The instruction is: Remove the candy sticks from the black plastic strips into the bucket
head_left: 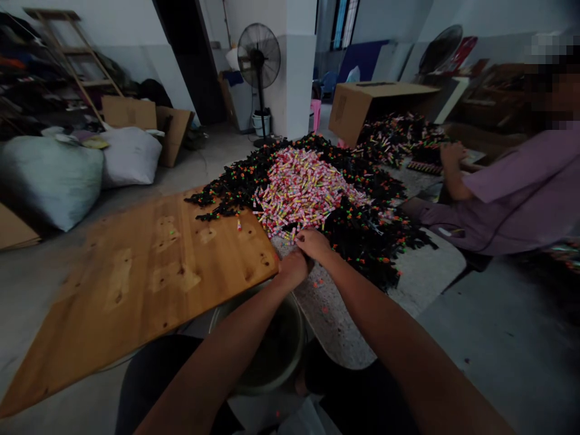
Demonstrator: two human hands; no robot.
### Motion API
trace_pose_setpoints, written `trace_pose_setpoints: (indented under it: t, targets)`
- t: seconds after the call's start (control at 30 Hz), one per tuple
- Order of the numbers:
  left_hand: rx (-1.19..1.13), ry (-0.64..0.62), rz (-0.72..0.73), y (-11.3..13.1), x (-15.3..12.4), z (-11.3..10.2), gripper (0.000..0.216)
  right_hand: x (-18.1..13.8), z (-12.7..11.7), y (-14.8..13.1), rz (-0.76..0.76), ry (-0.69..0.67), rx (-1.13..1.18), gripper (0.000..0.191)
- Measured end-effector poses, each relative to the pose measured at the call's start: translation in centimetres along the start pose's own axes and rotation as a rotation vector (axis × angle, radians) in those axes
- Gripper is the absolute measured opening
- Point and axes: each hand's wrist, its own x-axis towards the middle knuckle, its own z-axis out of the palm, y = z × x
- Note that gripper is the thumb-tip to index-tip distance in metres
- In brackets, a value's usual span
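My right hand (313, 244) is at the near edge of a heap of small pink, white and yellow tubes (303, 190), its thumb and fingers pinched together. Whatever lies between those fingertips is too small to make out. Just below and to the left, my left hand (293, 266) is curled, close against the right. Its fingers are mostly hidden, so what it holds cannot be made out. Around the tubes spreads a pile of black pieces with orange and green tips (362, 232).
A wooden board (136, 272) extends to the left, with one loose tube on it. Between my knees stands a round bucket (290, 356). A co-worker (521, 181) sits at the right by an open cardboard box (353, 112). A standing fan (259, 57) and stuffed sacks (54, 175) are farther back.
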Motion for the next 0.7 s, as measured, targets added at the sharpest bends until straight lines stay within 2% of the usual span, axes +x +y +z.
trace_pose_setpoints:
  t: [0.07, 0.13, 0.2, 0.3, 0.37, 0.43, 0.6, 0.7]
  targets:
    - [-0.053, 0.042, -0.002, -0.6, -0.5, -1.2, 0.026, -0.7, -0.5, 0.3, 0.033, 0.111, 0.134, 0.019]
    - [-0.240, 0.050, -0.013, -1.2, -1.2, -2.4, 0.020, -1.9, -1.3, 0.4, 0.083, 0.268, 0.383, 0.022]
    - [-0.426, 0.027, -0.040, -1.7, -2.1, -3.4, 0.025, -3.8, -2.1, 0.0, 0.130, 0.358, 0.644, 0.028]
    - [-0.692, -0.048, -0.066, -2.1, -3.6, -4.5, 0.033, -7.1, -2.8, -1.5, 0.167, 0.291, 0.881, 0.032]
    - [-0.895, -0.108, -0.064, -2.2, -4.4, -5.1, 0.032, -9.2, -2.7, -2.6, 0.164, 0.204, 0.939, 0.033]
    - [-1.003, -0.147, -0.069, -2.0, -5.1, -5.4, 0.028, -10.7, -2.4, -3.3, 0.168, 0.156, 0.973, 0.035]
    - [-1.129, -0.060, -0.016, -0.7, -6.2, -5.7, 0.022, -12.5, -1.6, -4.0, 0.176, 0.130, 1.029, 0.036]
    - [-1.166, -0.043, 0.055, 0.5, -6.7, -5.5, 0.031, -13.2, -1.0, -4.7, 0.144, 0.070, 1.056, 0.036]
